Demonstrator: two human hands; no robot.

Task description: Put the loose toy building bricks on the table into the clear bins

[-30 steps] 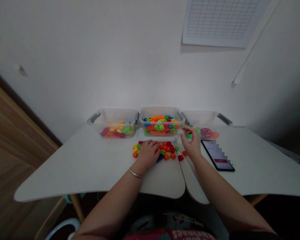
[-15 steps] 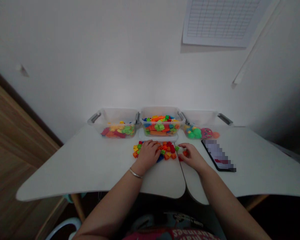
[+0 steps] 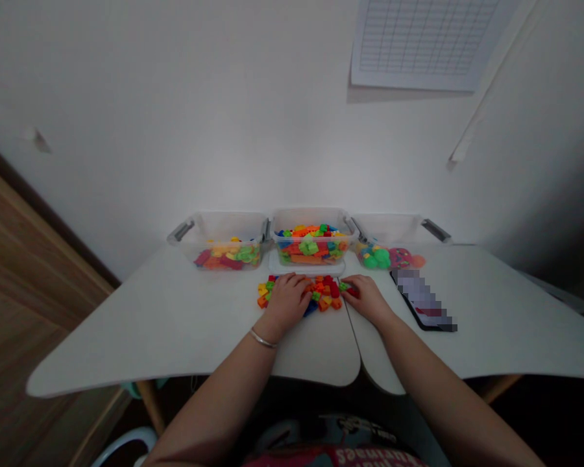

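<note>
A pile of small toy building blocks [image 3: 327, 293] in red, orange, yellow, green and blue lies on the white table. My left hand [image 3: 289, 299], wearing a bracelet [image 3: 263, 338] at the wrist, rests palm down over the left part of the pile. Its fingers are stretched out and hide some blocks. At the pile's right edge is my right hand [image 3: 366, 299], curved with thumb and fingers apart. A red block [image 3: 353, 292] shows between them, and a green block [image 3: 343, 286] sits by the fingertips. Whether the fingers press on these blocks is unclear.
Three clear bins stand along the wall: a left bin [image 3: 226, 224] and a middle bin [image 3: 316, 217] with blocks, and a right bin [image 3: 394, 227] with coloured toys. A phone [image 3: 424, 301] lies right of my right hand. A seam [image 3: 353, 331] divides the table [image 3: 175, 324].
My right hand has moved slightly left and away from me, closer to the pile, with its fingers nearer together around the loose red block. My left hand has stayed over the pile.
</note>
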